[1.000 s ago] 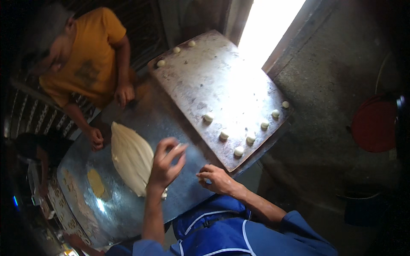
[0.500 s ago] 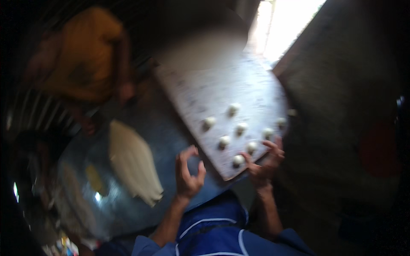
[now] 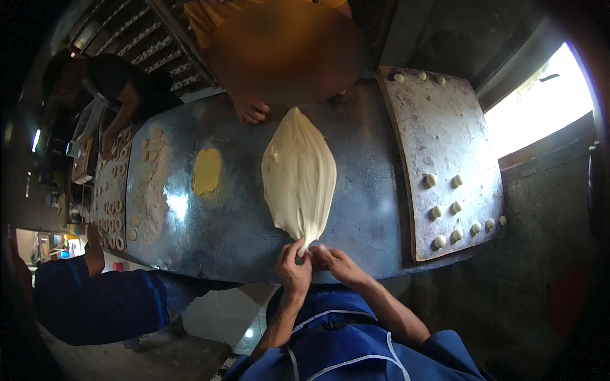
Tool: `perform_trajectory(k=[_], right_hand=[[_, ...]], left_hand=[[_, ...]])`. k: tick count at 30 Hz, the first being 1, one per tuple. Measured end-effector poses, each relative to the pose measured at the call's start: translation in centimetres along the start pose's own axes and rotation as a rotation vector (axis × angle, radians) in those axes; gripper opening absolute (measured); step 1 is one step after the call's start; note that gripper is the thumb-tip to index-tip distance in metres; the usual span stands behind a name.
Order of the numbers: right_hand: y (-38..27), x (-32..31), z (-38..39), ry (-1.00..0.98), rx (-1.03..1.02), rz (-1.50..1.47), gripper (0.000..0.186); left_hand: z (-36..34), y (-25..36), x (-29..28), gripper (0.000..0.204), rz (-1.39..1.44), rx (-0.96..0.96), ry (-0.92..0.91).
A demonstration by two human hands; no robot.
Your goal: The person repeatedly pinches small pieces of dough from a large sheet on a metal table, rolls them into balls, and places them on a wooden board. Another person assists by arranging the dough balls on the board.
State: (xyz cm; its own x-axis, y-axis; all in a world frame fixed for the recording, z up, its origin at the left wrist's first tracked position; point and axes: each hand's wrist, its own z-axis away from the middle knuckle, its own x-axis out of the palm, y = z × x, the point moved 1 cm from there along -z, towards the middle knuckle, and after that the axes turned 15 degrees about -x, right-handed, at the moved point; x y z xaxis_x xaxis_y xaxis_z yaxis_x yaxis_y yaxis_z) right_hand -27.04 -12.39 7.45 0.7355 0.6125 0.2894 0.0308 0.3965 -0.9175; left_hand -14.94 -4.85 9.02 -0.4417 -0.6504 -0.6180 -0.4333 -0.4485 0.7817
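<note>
A long pale sheet of stretched dough (image 3: 298, 171) lies on the steel table (image 3: 362, 165), narrowing toward me. My left hand (image 3: 294, 273) pinches its near tip. My right hand (image 3: 340, 267) is beside that tip, fingers curled, their grip hidden. A flattened yellow patch (image 3: 206, 170) lies left of the dough, with a floury area (image 3: 152, 203) beyond it. A floured metal tray (image 3: 445, 159) at the right holds several small dough balls (image 3: 439, 241).
A blurred-out person in yellow (image 3: 197, 19) stands opposite, a hand (image 3: 252, 111) by the dough. Co-workers in dark (image 3: 108, 79) and navy (image 3: 101, 308) clothing are at the left, around trays of dough rings (image 3: 111, 225). A bright doorway (image 3: 534, 108) lies beyond the tray.
The view has swung toward the dough sheet. Both my hands have left the tray side and closed in at the dough's near tip. More balls sit on the tray than a second ago.
</note>
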Motion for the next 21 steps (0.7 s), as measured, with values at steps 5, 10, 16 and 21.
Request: perform_trajectory(k=[5,10,16,21], right_hand=[[2.2,2.6,-2.5,-0.028,0.045,0.017,0.042],[-1.6,3.5,1.1,-0.034,-0.478,0.875,0.018],[-4.2,3.3,4.3,-0.051,-0.529,1.236,0.013],[-9.7,4.8,8.2,-0.803,-0.439,0.161,0.022]], left_hand=[[1.7,3.5,-7.3,0.025,0.282,-0.613,-0.525],[-2.3,-2.4,-2.7,0.048,0.677,-1.067,-0.927],[-3.1,0.0,2.4,0.034,1.064,-1.411,-1.123],[-2.8,-2.4,1.4,0.033,1.223,-1.442,-1.26]])
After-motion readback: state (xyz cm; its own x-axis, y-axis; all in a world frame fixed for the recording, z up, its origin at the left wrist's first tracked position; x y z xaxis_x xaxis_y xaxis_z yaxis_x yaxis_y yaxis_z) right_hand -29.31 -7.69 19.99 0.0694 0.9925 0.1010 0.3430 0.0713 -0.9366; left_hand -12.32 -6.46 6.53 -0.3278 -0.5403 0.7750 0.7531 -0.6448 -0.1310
